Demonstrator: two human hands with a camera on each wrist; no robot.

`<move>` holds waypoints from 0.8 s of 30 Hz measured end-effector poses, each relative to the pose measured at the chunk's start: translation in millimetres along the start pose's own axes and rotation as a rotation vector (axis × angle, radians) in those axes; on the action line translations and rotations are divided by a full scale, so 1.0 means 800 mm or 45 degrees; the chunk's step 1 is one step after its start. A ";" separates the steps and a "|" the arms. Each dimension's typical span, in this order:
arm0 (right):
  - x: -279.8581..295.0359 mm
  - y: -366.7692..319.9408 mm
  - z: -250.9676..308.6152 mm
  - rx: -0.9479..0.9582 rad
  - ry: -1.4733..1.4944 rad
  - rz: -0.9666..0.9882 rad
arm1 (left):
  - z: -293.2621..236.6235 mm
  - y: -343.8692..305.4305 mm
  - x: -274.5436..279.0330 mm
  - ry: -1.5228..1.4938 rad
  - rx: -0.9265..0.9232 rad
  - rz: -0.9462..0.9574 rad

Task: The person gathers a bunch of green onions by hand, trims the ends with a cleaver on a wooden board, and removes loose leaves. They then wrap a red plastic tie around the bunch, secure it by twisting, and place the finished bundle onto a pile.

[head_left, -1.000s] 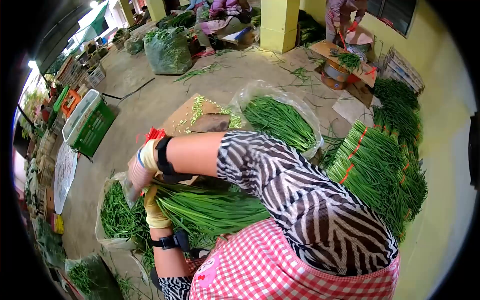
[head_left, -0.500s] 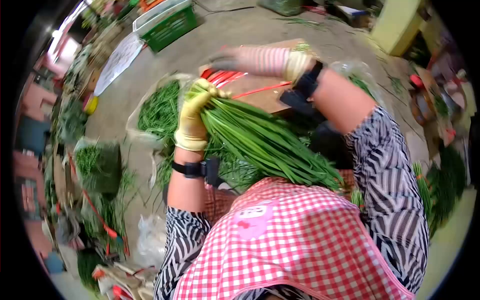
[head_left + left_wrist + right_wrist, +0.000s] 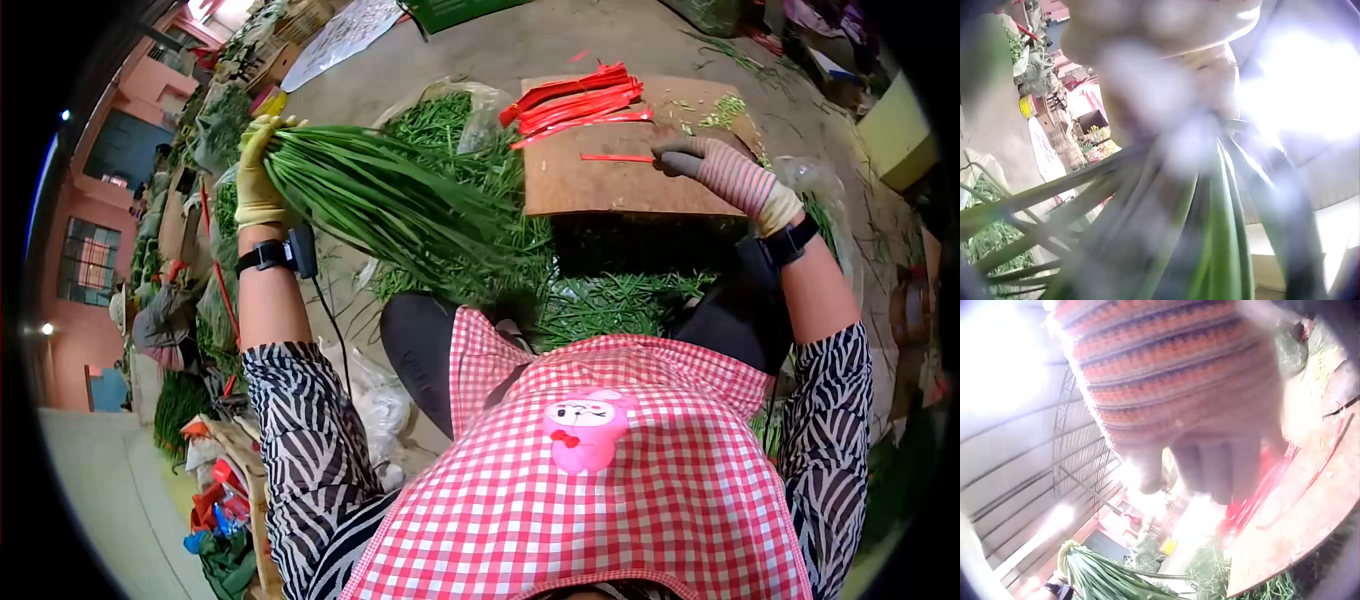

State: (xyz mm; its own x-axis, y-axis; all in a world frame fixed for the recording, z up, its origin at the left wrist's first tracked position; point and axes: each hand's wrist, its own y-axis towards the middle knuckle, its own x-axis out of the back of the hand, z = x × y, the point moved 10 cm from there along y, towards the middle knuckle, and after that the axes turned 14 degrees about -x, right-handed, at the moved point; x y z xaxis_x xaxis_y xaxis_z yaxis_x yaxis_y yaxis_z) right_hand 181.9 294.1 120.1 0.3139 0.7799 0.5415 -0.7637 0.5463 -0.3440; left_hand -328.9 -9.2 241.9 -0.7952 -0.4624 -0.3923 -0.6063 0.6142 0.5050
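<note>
My gloved left hand (image 3: pixel 258 180) grips the pale base of a bundle of long green leaves (image 3: pixel 370 190) at the left, and the leaves fan out to the right. In the left wrist view, that hand (image 3: pixel 1172 69) is blurred above the spread leaves (image 3: pixel 1222 231). Over a wooden board (image 3: pixel 620 190) is my right hand (image 3: pixel 725 178), in a striped glove, its fingertips beside the end of a single red strip (image 3: pixel 615 158). The right wrist view has this hand (image 3: pixel 1179 394) with fingers extended downward. More red strips (image 3: pixel 580 100) lie piled on the board.
Loose cut greens (image 3: pixel 610 305) lie below the board, with a plastic bag of greens (image 3: pixel 440 115) to its left. Pale green bits (image 3: pixel 725 112) are scattered on its right part. A green crate (image 3: pixel 460 12) stands at the top edge. My knees flank the checked apron (image 3: pixel 560 480).
The left hand has carried the bundle leftward, away from the board. My right hand has left the bundle and come over the board's right part. The head view has turned and lowered.
</note>
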 end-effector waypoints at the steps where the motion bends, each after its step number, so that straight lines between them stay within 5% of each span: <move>1: -0.003 -0.002 0.005 -0.004 -0.009 0.011 | -0.016 0.002 0.005 -0.018 0.005 -0.032; 8: -0.018 -0.011 0.030 -0.016 0.041 0.058 | -0.065 0.018 0.044 0.064 -0.108 -0.169; 18: -0.034 -0.009 0.056 0.055 0.124 0.137 | -0.054 0.040 0.064 0.106 -0.025 -0.253; 22: -0.026 -0.003 0.123 0.311 0.188 0.051 | -0.017 0.053 -0.013 0.130 0.084 -0.007; 23: -0.022 -0.002 0.154 0.433 0.115 -0.071 | -0.003 0.062 -0.057 0.114 0.102 0.399; 24: -0.020 0.001 0.185 0.559 0.042 -0.188 | -0.007 0.031 -0.123 0.456 0.122 0.083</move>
State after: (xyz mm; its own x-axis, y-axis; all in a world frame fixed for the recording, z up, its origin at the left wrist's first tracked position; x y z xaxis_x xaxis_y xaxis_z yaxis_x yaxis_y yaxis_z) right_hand 93.0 236.6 224.8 0.4497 0.7166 0.5332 -0.8738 0.4767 0.0963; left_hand -265.8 47.9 296.8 -0.7943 -0.6045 -0.0595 -0.5647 0.6988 0.4391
